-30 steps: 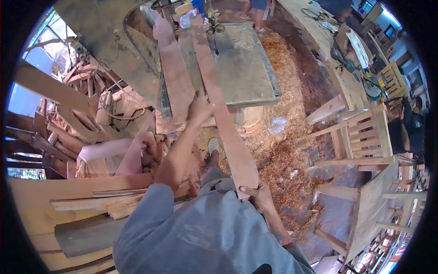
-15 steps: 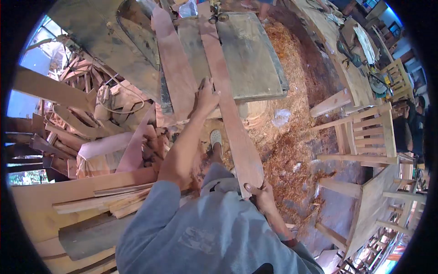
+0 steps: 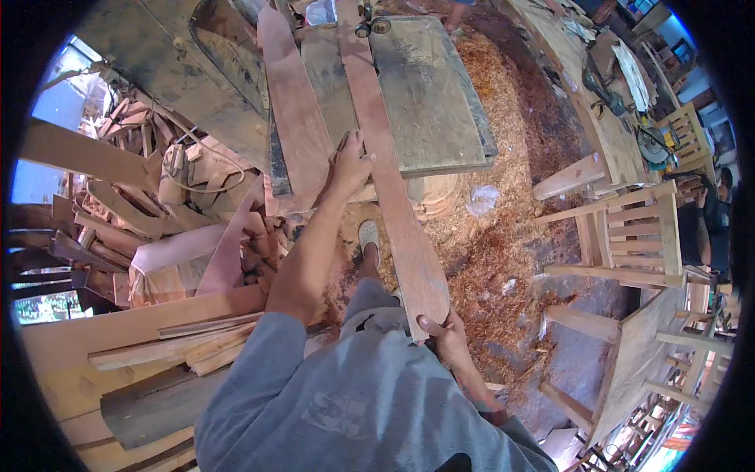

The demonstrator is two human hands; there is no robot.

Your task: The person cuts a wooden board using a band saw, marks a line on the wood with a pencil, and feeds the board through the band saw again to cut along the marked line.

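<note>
A long, narrow reddish wooden board [image 3: 380, 134] runs from the top of the view down towards my body, widening at its near end. It lies across a worn, dusty machine table [image 3: 429, 94], with the near part sticking out past the table edge. My right hand [image 3: 447, 337] grips the near end, thumb on top and fingers mostly hidden below. Farther up, my left hand [image 3: 349, 165] is closed with bent fingers at the board's left edge. To its left lies a second reddish board [image 3: 295, 102], also on the table.
A small wheeled machine part [image 3: 373, 28] sits over the board's far end. Wood offcuts [image 3: 185, 197] pile up at left, and planks [image 3: 181, 346] lie below them. Shavings [image 3: 487, 244] cover the floor. Slatted wooden furniture [image 3: 625, 236] and a workbench [image 3: 605, 141] stand at right.
The view has shifted slightly. Both hands stay at nearly the same places along the board, and the board has hardly moved.
</note>
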